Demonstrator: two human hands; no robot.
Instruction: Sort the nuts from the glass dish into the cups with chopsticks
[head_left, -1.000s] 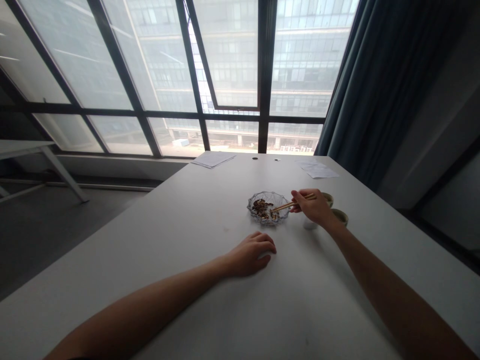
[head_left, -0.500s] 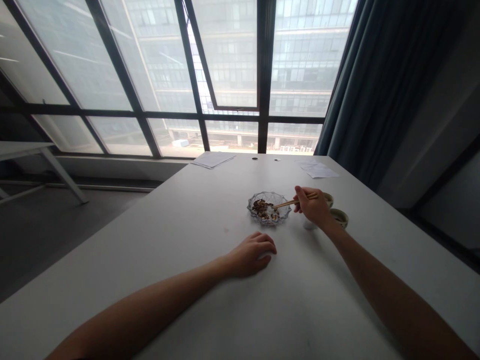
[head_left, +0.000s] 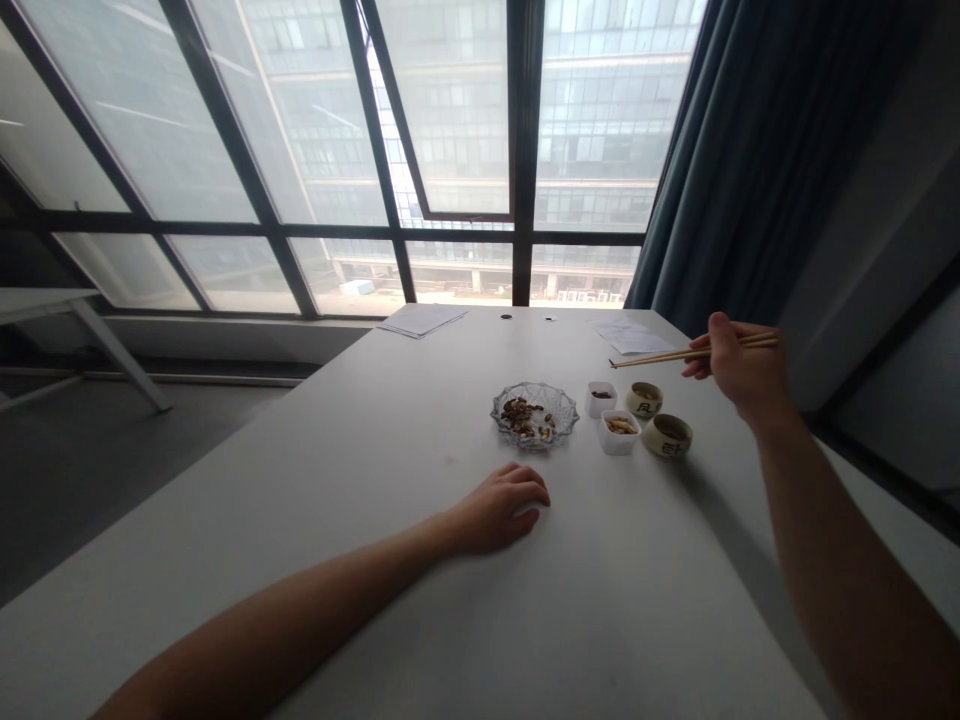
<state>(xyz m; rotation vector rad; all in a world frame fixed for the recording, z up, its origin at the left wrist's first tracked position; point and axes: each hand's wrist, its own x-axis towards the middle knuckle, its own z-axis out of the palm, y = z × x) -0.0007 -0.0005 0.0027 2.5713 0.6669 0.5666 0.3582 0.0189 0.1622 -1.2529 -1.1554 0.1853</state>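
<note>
Raised above the far right of the table, my right hand [head_left: 739,365] is closed round a pair of wooden chopsticks [head_left: 675,355]. A small dark piece [head_left: 613,364] shows at their tips, too small to name. Below the tips stands a small white cup [head_left: 601,411] with dark bits in it, and in front of that another white cup [head_left: 618,446] with yellowish-brown pieces. My left hand [head_left: 506,508] rests on the table, holding nothing, its fingers loosely bent and the thumb apart. Just beyond it sits a clear glass bowl [head_left: 571,418] with brown and pale dried pieces.
Two pottery cups with dark characters, a farther one [head_left: 645,406] and a nearer one [head_left: 664,445], stand right of the white cups. Papers lie at the back left [head_left: 424,319] and back right [head_left: 634,338] of the white table [head_left: 360,450]. A blue curtain [head_left: 705,190] hangs at right.
My right hand has lifted the chopsticks out of the glass bowl and moved up and right, uncovering the small cups. A dark piece now shows at the tips. My left hand has stayed put.
</note>
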